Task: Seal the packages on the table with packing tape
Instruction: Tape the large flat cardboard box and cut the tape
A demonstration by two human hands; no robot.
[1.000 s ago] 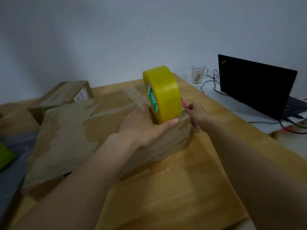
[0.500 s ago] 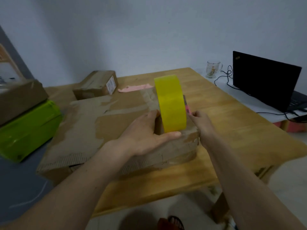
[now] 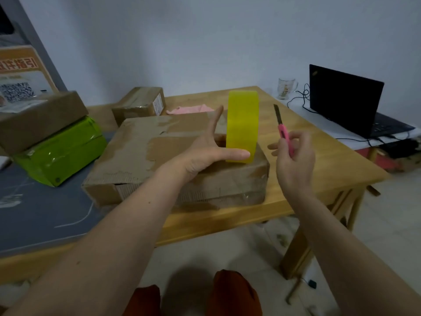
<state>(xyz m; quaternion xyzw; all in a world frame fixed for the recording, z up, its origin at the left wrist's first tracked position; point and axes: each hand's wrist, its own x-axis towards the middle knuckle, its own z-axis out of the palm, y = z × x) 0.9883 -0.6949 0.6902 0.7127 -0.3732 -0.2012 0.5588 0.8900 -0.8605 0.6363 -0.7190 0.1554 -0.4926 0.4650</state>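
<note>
A: Where's the tape?

B: Tape roll (image 3: 243, 126) stands on edge on top of the big box (image 3: 159, 156), at its right end, near the front edge. The box sits on the wooden table (image 3: 319, 160).

A: Hands?

B: Left hand (image 3: 205, 153) is spread, fingers straight. The thumb runs along the roll's lower front and looks to touch it; the index points up just left of it. Not wrapped round it, so it's steadying at most. Right hand (image 3: 293, 160) pinches a pink knife (image 3: 283, 133), blade out and pointing up, held off to the right and clear of the roll.

A: How will the roll handle?

B: My guess: a stiff ring, fairly full, with moderate weight. The outer wrap looks glossy, so likely slick. On edge it can roll or tip, and the box top is torn and uneven. Best hold is through the core, or thumb on one flat face and fingers on the other. Can't see the free end from here.

A: The box?

B: Corrugated, worn, top paper peeled in patches. Tape will probably bond worse on the ripped fibres, so press hard there. The front flap edge looks loose and soft, so support it while pulling tape across.

A: Risks?

B: An exposed blade near the left hand. Other boxes: a small one (image 3: 141, 103) behind, a green-wrapped one (image 3: 61, 149) on the left.
</note>
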